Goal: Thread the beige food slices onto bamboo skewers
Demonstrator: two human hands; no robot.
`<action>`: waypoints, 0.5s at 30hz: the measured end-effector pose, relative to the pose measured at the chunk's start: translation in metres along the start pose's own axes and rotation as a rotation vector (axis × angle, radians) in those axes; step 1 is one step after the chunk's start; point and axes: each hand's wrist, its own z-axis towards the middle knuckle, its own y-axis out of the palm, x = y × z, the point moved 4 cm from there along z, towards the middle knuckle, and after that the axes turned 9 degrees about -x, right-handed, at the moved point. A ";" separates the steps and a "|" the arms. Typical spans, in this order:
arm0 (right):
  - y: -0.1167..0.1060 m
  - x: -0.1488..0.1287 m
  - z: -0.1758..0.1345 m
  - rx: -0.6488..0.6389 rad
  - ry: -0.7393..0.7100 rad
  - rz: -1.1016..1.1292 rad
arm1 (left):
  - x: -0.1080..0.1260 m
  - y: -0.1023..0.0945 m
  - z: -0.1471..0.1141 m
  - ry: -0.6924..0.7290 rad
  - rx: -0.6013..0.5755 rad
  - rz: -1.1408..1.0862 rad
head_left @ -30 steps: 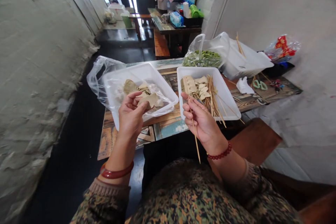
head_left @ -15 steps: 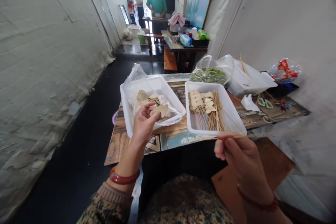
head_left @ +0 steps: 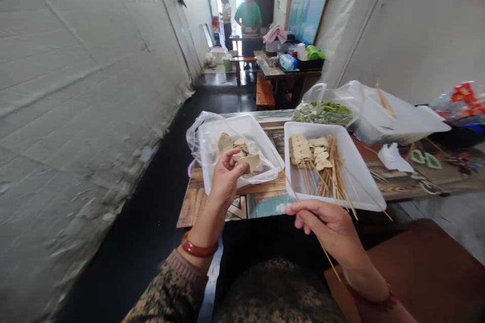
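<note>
My left hand (head_left: 226,177) pinches a thin beige slice (head_left: 250,163), which looks like tofu skin, above the front of the left white tray (head_left: 206,161). More beige slices (head_left: 226,142) lie there in a clear plastic bag, partly hidden by my fingers. A thin bamboo skewer (head_left: 330,261) is held in my right hand (head_left: 326,224), just before the right tray's near edge; it slants from upper left to lower right. In the right white tray (head_left: 366,189) lie threaded beige slices (head_left: 301,149) and a bunch of skewers (head_left: 335,171).
Behind the trays sit a clear bag of green vegetables (head_left: 322,112) and a white bin (head_left: 401,113). Crumpled tissue (head_left: 394,157) and green-handled scissors (head_left: 426,159) lie on the right of the wooden table (head_left: 189,207). Two people stand far back, one in a green top (head_left: 248,15).
My right hand has moved left, toward my left hand, and its skewer shows more clearly. My left hand still pinches the slice. The whole view has turned a little left.
</note>
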 end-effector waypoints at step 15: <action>0.040 0.034 -0.004 -0.141 0.142 -0.197 | 0.001 0.010 -0.026 -0.021 0.060 -0.025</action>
